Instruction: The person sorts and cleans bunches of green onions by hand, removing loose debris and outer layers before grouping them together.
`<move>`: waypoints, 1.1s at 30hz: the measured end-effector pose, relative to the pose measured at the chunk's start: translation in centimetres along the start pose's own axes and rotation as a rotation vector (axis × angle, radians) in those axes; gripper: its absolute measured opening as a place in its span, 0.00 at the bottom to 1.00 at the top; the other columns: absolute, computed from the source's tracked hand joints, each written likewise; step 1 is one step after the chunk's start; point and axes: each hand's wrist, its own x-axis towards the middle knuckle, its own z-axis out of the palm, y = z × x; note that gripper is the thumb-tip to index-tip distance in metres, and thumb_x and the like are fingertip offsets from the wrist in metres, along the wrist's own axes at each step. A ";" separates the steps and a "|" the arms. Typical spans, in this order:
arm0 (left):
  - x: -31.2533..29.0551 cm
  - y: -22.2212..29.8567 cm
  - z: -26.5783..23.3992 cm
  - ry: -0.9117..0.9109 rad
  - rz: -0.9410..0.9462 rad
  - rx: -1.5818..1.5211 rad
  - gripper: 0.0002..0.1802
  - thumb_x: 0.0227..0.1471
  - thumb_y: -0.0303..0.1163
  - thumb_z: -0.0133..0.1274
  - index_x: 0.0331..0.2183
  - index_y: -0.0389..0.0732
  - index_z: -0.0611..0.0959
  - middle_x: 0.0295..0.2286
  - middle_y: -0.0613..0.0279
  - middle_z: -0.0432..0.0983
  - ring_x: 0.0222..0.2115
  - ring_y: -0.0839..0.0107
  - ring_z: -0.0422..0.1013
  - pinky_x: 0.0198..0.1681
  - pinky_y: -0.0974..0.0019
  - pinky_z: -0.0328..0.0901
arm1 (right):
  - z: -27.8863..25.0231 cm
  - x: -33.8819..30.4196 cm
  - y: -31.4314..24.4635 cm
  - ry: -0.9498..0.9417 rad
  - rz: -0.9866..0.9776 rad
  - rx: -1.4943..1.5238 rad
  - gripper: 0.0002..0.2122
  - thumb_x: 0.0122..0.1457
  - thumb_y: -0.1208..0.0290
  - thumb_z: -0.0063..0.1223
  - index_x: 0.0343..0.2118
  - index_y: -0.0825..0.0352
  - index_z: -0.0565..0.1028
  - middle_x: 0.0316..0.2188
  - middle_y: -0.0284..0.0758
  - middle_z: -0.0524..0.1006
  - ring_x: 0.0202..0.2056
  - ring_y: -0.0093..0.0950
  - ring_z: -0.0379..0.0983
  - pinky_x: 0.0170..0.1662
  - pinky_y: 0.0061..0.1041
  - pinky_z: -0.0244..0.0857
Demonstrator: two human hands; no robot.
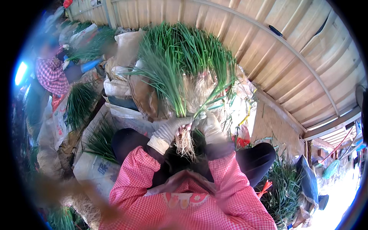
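In front of my lap, my left hand (171, 129), in a pale knit glove, is closed round a bunch of green onions (178, 101). Their leaves fan out up and to the left, while the pale stringy roots (185, 145) hang below my fingers. Close beside it, my gloved right hand (209, 125) is closed with its fingertips at a few green onion stalks (209, 102) that slant off to the upper right. Just beyond both hands stands a big heap of green onions (188, 50), leaves up, with a mass of whitish roots (203, 86) facing me.
Sacks (117, 87) and more green onions (100, 143) lie to my left. Farther left sits another person in a checked shirt (51, 76), with green leaves near their hands. A ribbed metal wall (283, 50) rises beyond the heap. Loose green leaves (283, 188) are piled at my right.
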 end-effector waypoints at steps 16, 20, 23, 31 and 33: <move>-5.6 4.8 1.0 0.203 0.385 -0.188 0.16 0.49 0.38 0.54 0.35 0.36 0.77 0.20 0.69 0.69 0.22 0.77 0.68 0.24 0.72 0.65 | -2.8 -4.6 -10.9 0.149 -0.601 -2.141 0.11 0.55 0.63 0.49 0.31 0.67 0.75 0.21 0.37 0.75 0.24 0.26 0.72 0.29 0.25 0.66; -3.3 3.9 2.1 0.074 0.197 -0.267 0.16 0.48 0.40 0.54 0.35 0.38 0.77 0.15 0.75 0.61 0.19 0.80 0.64 0.27 0.70 0.65 | 2.1 -0.6 -13.5 0.346 -0.804 -2.352 0.15 0.52 0.60 0.52 0.35 0.68 0.74 0.23 0.41 0.74 0.25 0.30 0.72 0.27 0.25 0.65; -0.6 1.8 -0.5 0.109 0.111 -0.240 0.17 0.48 0.38 0.54 0.41 0.43 0.78 0.13 0.76 0.61 0.16 0.81 0.63 0.17 0.81 0.58 | 9.1 -1.0 -9.8 0.494 -0.532 -1.839 0.15 0.52 0.62 0.51 0.35 0.68 0.72 0.24 0.38 0.74 0.24 0.27 0.70 0.28 0.26 0.66; 1.5 0.7 -3.1 -0.015 -0.109 0.018 0.20 0.45 0.46 0.56 0.33 0.39 0.78 0.23 0.61 0.74 0.15 0.79 0.64 0.13 0.78 0.56 | 6.0 -4.2 0.5 -0.092 -0.695 -1.736 0.07 0.50 0.72 0.56 0.31 0.69 0.72 0.20 0.39 0.74 0.22 0.29 0.72 0.26 0.24 0.67; -2.1 1.0 -0.4 0.225 0.091 0.013 0.22 0.45 0.48 0.56 0.33 0.39 0.78 0.26 0.60 0.75 0.20 0.78 0.67 0.22 0.76 0.62 | 4.9 -2.9 0.1 -0.138 -0.589 -1.694 0.08 0.53 0.73 0.52 0.36 0.68 0.72 0.28 0.39 0.75 0.29 0.26 0.73 0.34 0.22 0.67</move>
